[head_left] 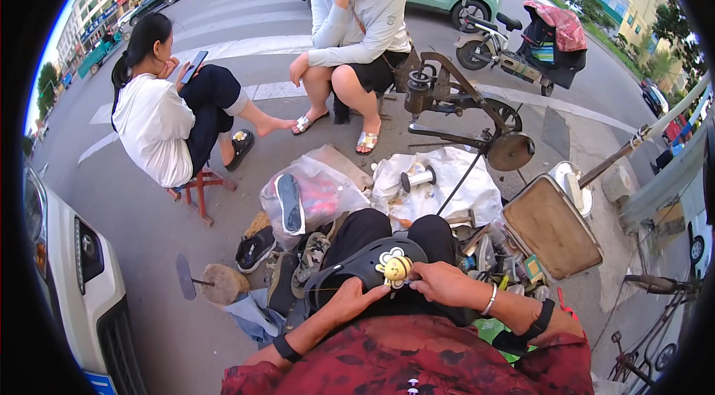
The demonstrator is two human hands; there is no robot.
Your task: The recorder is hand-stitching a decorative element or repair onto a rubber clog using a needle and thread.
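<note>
A black clog [363, 268] lies across my lap with a yellow bee charm [395, 267] on its upper. My left hand [356, 301] grips the clog's near side, its thumb at the lower edge of the charm. Just right of the charm, my right hand [445, 285] is closed in a pinch against the clog. What its fingertips hold is too small to make out. A thin orange line, perhaps thread, runs at the clog's left end.
Several shoes [283, 276] lie left of my knees, beside a wooden block [225, 284]. A hand-cranked sewing machine [469, 108] stands ahead, near a thread spool [418, 178] on white cloth. An open case [553, 227] stands right. Two people [356, 30] sit opposite, one holding a phone [194, 65].
</note>
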